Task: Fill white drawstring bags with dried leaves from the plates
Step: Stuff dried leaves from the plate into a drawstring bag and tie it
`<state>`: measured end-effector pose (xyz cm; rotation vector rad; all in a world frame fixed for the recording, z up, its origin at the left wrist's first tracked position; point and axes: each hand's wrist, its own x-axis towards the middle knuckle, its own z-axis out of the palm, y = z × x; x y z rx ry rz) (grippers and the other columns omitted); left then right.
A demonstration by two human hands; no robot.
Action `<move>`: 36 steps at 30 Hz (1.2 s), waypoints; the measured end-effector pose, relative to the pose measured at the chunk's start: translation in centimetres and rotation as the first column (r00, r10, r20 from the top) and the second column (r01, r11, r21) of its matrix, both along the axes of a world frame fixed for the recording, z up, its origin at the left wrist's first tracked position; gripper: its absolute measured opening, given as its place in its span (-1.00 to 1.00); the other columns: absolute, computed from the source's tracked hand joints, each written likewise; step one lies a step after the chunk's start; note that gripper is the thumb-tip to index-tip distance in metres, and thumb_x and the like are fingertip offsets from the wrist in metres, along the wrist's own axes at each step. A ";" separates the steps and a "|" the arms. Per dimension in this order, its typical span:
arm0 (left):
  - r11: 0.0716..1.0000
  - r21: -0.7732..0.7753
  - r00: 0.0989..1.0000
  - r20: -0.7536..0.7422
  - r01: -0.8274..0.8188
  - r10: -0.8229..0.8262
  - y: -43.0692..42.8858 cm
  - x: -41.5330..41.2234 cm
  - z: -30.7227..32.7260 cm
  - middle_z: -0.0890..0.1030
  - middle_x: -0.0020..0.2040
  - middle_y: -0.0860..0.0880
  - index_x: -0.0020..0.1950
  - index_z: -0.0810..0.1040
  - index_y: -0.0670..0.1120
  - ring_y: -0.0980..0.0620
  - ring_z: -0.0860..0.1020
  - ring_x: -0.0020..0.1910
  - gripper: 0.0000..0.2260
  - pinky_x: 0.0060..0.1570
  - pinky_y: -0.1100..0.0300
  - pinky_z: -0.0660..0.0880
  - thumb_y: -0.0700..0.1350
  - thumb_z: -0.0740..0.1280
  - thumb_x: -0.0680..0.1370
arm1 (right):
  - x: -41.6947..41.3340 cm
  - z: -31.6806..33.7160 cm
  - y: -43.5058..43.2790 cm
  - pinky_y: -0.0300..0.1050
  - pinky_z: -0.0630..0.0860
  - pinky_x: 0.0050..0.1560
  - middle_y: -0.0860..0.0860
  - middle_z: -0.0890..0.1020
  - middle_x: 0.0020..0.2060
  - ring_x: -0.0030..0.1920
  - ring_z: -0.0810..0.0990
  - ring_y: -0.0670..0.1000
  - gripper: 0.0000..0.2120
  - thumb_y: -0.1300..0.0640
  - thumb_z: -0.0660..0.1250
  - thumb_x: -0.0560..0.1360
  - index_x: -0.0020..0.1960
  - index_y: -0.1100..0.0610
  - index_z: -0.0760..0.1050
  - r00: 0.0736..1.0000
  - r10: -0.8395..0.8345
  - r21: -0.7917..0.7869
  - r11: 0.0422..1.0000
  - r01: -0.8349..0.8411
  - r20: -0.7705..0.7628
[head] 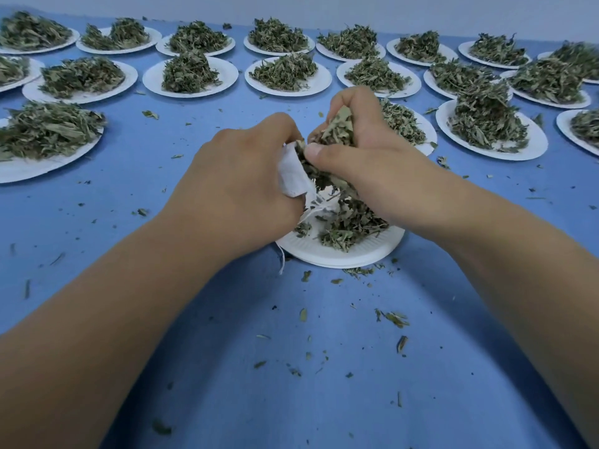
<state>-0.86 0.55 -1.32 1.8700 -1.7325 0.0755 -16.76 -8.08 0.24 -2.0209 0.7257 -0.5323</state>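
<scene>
Gripping the white drawstring bag with curled fingers, the left hand is holding it above the near plate, its strings dangling down. The right hand is clutching a bunch of dried leaves at the bag's mouth, thumb pressing them. More heaped plates are lining the blue table.
</scene>
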 end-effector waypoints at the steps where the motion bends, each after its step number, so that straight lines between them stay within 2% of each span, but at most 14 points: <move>1: 1.000 -0.020 1.000 -0.012 -0.007 0.007 0.1 0.0 0.0 0.51 -0.28 0.06 0.12 0.46 0.03 -0.11 0.45 -0.27 -0.64 -0.29 0.03 0.41 0.01 0.31 0.34 | -0.3 -0.1 0.1 -0.15 0.36 -0.35 -0.02 0.43 -0.27 -0.36 0.37 -0.09 -0.75 -0.09 0.31 0.51 0.01 -0.16 0.21 0.999 0.005 -0.031 1.000 -0.003 0.047; 3: 0.998 -0.053 0.999 -0.025 -0.031 0.030 0.2 0.0 0.0 0.50 -0.30 0.05 0.11 0.46 0.02 -0.13 0.45 -0.28 -0.64 -0.28 0.04 0.41 0.02 0.31 0.33 | 0.0 -0.1 0.1 -0.19 0.37 -0.35 -0.14 0.39 -0.34 -0.41 0.35 -0.14 -0.71 -0.13 0.33 0.53 0.04 -0.13 0.21 0.996 -0.033 -0.145 0.988 0.044 0.081; 6: 0.998 -0.044 0.998 -0.022 -0.052 0.051 0.3 0.0 -0.2 0.48 -0.34 0.05 0.10 0.45 0.03 -0.05 0.44 -0.33 -0.67 -0.32 0.06 0.40 0.02 0.30 0.34 | 0.4 0.0 0.6 0.01 0.49 -0.32 0.03 0.50 -0.30 -0.36 0.46 -0.02 -0.69 -0.09 0.41 0.55 0.05 0.04 0.34 0.990 -0.068 -0.204 0.975 0.092 0.122; 11: 0.998 -0.041 0.999 -0.029 -0.046 0.045 0.1 0.1 -0.5 0.41 -0.38 0.06 0.09 0.43 0.01 0.11 0.39 -0.38 -0.71 -0.39 0.13 0.34 -0.08 0.40 0.40 | 0.6 -0.1 1.0 -0.08 0.56 -0.47 0.05 0.59 -0.31 -0.42 0.57 0.05 -0.63 -0.14 0.45 0.52 -0.04 0.18 0.53 0.967 -0.114 -0.081 0.987 0.136 0.229; 13: 0.999 -0.027 0.998 -0.037 -0.045 0.044 0.2 0.1 -0.5 0.42 -0.37 0.07 0.12 0.44 0.02 0.11 0.41 -0.36 -0.68 -0.38 0.12 0.32 -0.07 0.39 0.40 | 0.4 0.1 0.7 -0.05 0.58 -0.38 0.08 0.65 -0.28 -0.35 0.62 0.16 -0.53 -0.26 0.29 0.55 -0.03 0.17 0.60 0.984 -0.098 0.035 0.995 0.094 0.151; 15: 0.999 -0.020 0.998 -0.048 -0.038 0.037 0.2 0.3 -0.5 0.42 -0.36 0.09 0.16 0.46 0.01 0.12 0.42 -0.34 -0.64 -0.38 0.15 0.30 -0.05 0.37 0.38 | 0.1 0.2 0.4 0.02 0.57 -0.23 -0.02 0.73 -0.16 -0.19 0.70 0.07 -0.57 -0.26 0.18 0.48 -0.07 0.00 0.69 0.989 -0.094 0.269 0.961 0.060 0.116; 16: 0.999 -0.018 0.998 -0.051 -0.035 0.034 0.3 0.3 -0.4 0.42 -0.36 0.08 0.16 0.46 0.00 0.10 0.42 -0.34 -0.63 -0.38 0.14 0.31 -0.02 0.35 0.36 | -0.1 0.3 0.2 0.00 0.57 -0.15 -0.09 0.74 -0.11 -0.14 0.71 -0.03 -0.61 -0.19 0.17 0.45 -0.07 -0.04 0.70 0.989 -0.094 0.283 0.957 0.058 0.116; 18: 0.999 -0.020 0.998 -0.049 -0.043 0.042 0.4 0.2 -0.4 0.43 -0.35 0.05 0.06 0.43 -0.02 0.03 0.43 -0.35 -0.69 -0.39 0.10 0.33 0.02 0.33 0.36 | -0.2 0.4 0.1 -0.16 0.55 -0.14 -0.14 0.72 -0.18 -0.20 0.64 -0.17 -0.70 0.02 0.17 0.46 -0.09 0.01 0.69 0.990 -0.081 0.135 0.989 0.065 0.117; 20: 0.998 -0.030 0.998 -0.046 -0.046 0.045 0.3 0.0 -0.3 0.44 -0.36 0.01 -0.05 0.38 -0.05 -0.03 0.43 -0.36 -0.76 -0.38 0.02 0.39 -0.01 0.37 0.41 | -0.3 0.3 0.3 0.04 0.58 -0.10 0.16 0.69 -0.14 -0.18 0.59 0.03 -0.78 0.11 0.25 0.51 -0.05 0.11 0.68 0.988 -0.043 0.098 0.995 0.029 0.146; 23: 0.999 -0.039 0.998 -0.065 -0.029 0.027 0.3 -0.1 -0.3 0.50 -0.32 0.02 0.01 0.45 -0.04 -0.06 0.48 -0.32 -0.74 -0.30 -0.05 0.48 -0.01 0.35 0.37 | -0.4 0.1 0.4 0.24 0.59 0.14 0.12 0.72 -0.05 -0.07 0.68 0.19 -0.88 0.14 0.41 0.55 0.01 -0.03 0.70 0.986 -0.080 0.051 0.996 0.073 0.145; 28: 0.998 -0.063 0.995 -0.095 -0.029 0.023 0.3 0.0 -0.3 0.47 -0.32 0.12 0.15 0.49 0.01 0.17 0.44 -0.30 -0.61 -0.31 0.17 0.43 0.02 0.29 0.33 | -0.7 0.5 0.7 -0.20 0.64 -0.16 -0.02 0.69 -0.08 -0.25 0.71 -0.03 -0.80 0.16 0.56 0.46 0.03 0.04 0.62 0.977 -0.128 -0.046 0.989 0.138 0.173; 31: 0.999 -0.037 0.996 -0.086 -0.016 0.012 0.4 0.0 -0.2 0.47 -0.32 0.12 0.17 0.48 0.02 0.16 0.43 -0.32 -0.61 -0.32 0.21 0.38 0.00 0.34 0.35 | -0.6 0.6 0.9 -0.15 0.62 -0.22 0.03 0.70 -0.21 -0.29 0.70 0.03 -0.80 0.17 0.62 0.39 -0.09 0.09 0.62 0.973 -0.159 -0.020 0.986 0.164 0.170; 34: 1.000 0.010 1.000 -0.012 -0.003 0.003 0.3 -0.3 -0.4 0.45 -0.36 0.08 0.17 0.48 -0.02 0.06 0.39 -0.35 -0.63 -0.37 0.15 0.33 -0.12 0.42 0.39 | -0.5 0.7 1.3 -0.20 0.52 -0.29 0.00 0.69 -0.29 -0.39 0.55 -0.11 -0.81 0.18 0.64 0.35 -0.15 0.08 0.64 0.985 -0.117 -0.059 0.990 0.125 0.128; 36: 1.000 0.013 1.000 0.022 -0.001 0.000 0.2 -0.5 -0.3 0.35 -0.40 0.11 0.14 0.48 -0.06 0.15 0.32 -0.38 -0.64 -0.42 0.20 0.18 -0.17 0.40 0.37 | -0.3 0.6 1.7 -0.19 0.48 -0.32 0.03 0.70 -0.25 -0.40 0.50 -0.13 -0.84 0.19 0.63 0.35 -0.15 0.08 0.66 0.986 -0.108 -0.109 0.986 0.122 0.125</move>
